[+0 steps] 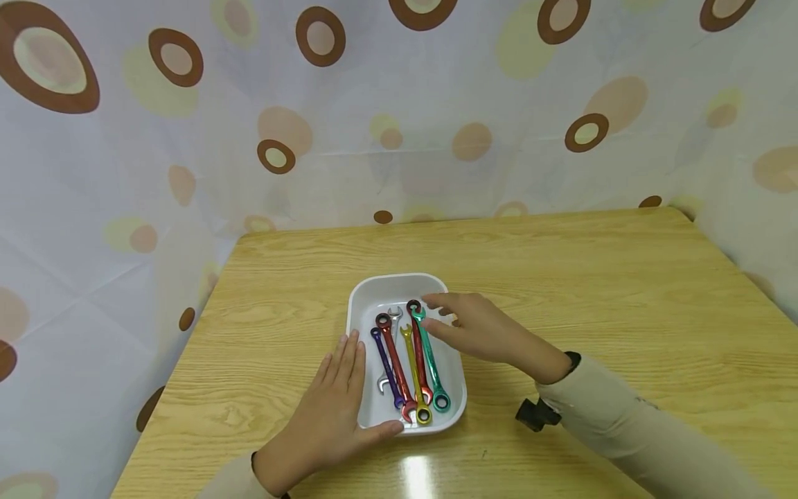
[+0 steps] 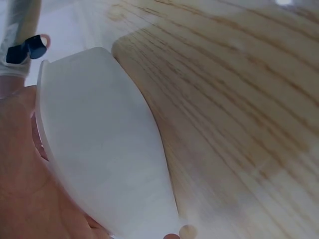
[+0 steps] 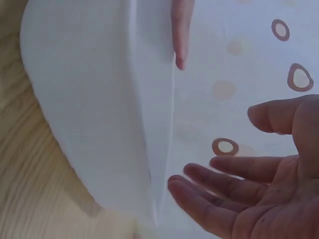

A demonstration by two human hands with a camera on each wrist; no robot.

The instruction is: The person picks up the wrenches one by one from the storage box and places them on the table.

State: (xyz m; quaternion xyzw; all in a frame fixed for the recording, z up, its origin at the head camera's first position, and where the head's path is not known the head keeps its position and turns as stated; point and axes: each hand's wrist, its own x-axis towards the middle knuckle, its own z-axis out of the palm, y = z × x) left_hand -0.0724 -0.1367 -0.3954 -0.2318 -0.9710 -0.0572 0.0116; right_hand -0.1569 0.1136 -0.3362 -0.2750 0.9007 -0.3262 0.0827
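Note:
A white tray (image 1: 399, 286) holds several combination wrenches lying roughly lengthwise: a purple wrench (image 1: 387, 369), a red wrench (image 1: 395, 360), a yellow wrench (image 1: 412, 364), a second red wrench (image 1: 418, 350) and a green wrench (image 1: 431, 364). Partly under them shows a silver wrench (image 1: 395, 314). My left hand (image 1: 333, 419) rests along the tray's left rim and near corner, fingers straight and thumb spread. Over the right rim reaches my right hand (image 1: 476, 329), thumb and fingers apart near the green wrench's upper end. In the right wrist view this hand (image 3: 264, 199) has nothing between its fingers.
The tray stands on a wood-grain table (image 1: 592, 298). Behind and beside the table hangs a white curtain (image 1: 424, 173) with brown and yellow ovals. A black camera mount (image 1: 536, 414) sticks out from the right wrist.

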